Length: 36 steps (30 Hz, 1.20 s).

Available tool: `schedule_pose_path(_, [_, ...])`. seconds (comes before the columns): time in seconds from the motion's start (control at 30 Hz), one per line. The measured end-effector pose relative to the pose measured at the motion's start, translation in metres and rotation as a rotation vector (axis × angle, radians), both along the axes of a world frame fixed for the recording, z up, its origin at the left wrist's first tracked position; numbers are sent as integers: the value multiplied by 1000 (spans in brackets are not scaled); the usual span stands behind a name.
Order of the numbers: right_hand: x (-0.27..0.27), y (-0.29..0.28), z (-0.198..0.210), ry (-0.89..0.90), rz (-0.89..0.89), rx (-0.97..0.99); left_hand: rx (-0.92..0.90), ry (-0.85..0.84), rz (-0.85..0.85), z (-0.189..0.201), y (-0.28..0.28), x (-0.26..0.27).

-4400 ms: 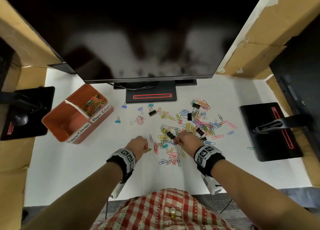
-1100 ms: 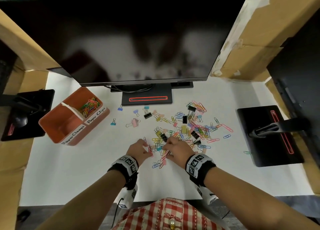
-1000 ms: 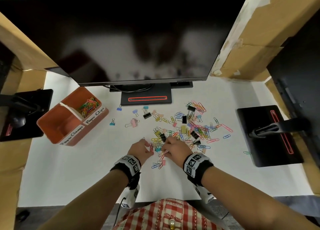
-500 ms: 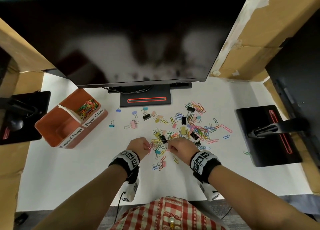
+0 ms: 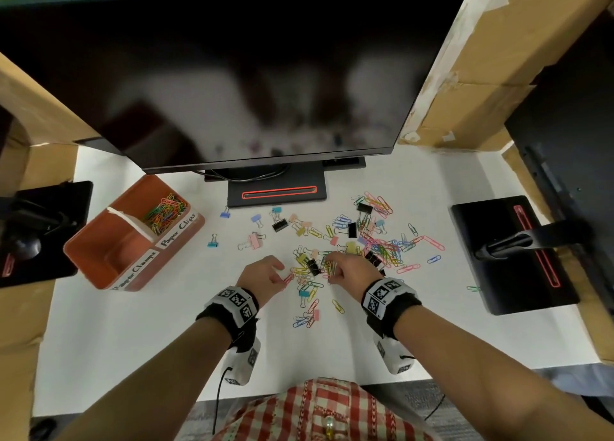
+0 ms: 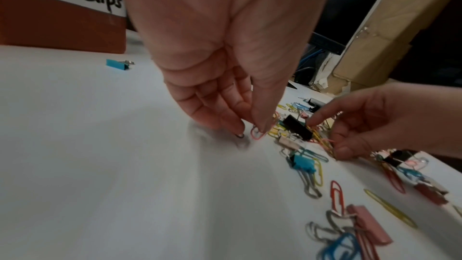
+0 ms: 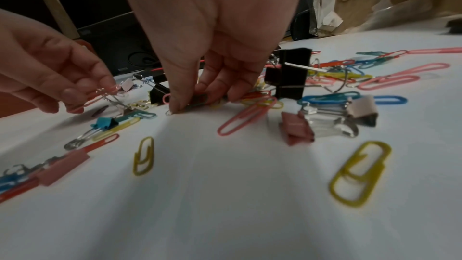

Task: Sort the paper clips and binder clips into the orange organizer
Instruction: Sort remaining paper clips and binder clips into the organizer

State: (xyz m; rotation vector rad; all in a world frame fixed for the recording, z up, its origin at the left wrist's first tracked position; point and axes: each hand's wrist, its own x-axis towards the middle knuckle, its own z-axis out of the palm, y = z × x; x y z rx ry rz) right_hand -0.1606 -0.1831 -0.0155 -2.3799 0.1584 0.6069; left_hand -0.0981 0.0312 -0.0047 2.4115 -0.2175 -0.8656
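Observation:
Coloured paper clips and binder clips (image 5: 365, 241) lie scattered on the white table, right of centre. The orange organizer (image 5: 181, 251) stands at the left; its "Paper Clips" compartment holds several clips (image 5: 164, 212), and the "Paper Clamps" compartment looks bare. My left hand (image 5: 285, 276) pinches a pink paper clip (image 6: 257, 134) just over the table at the pile's left edge. My right hand (image 7: 200, 102) is pressed down into the pile and pinches a small bunch of paper clips (image 6: 323, 141) beside a black binder clip (image 6: 297, 127).
A monitor on a black base (image 5: 275, 194) overhangs the back of the table. Black stands sit at the left (image 5: 43, 231) and right (image 5: 511, 254). Cardboard boxes (image 5: 481, 74) wall both sides. A few binder clips (image 5: 212, 241) lie between the organizer and the pile.
My right hand has moved a little right and forward into the pile, away from the left hand. The left hand keeps the pink clip and has hardly moved.

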Motion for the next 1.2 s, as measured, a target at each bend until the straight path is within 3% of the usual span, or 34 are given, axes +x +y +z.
schedule_pose_path(0.37, [4,7,-3,-41,66,-32,112,-101,-290,-5,-30,11])
schedule_pose_path(0.67, [7,11,-7,-89,54,-10,226,-149,-397,-10,-39,20])
schedule_pose_path(1.0, [16,8,-8,26,103,-151,192,-123,-423,-13,-36,20])
schedule_pose_path(1.2, [13,0,-8,-3,145,-142,69,-152,-253,-6,-13,25])
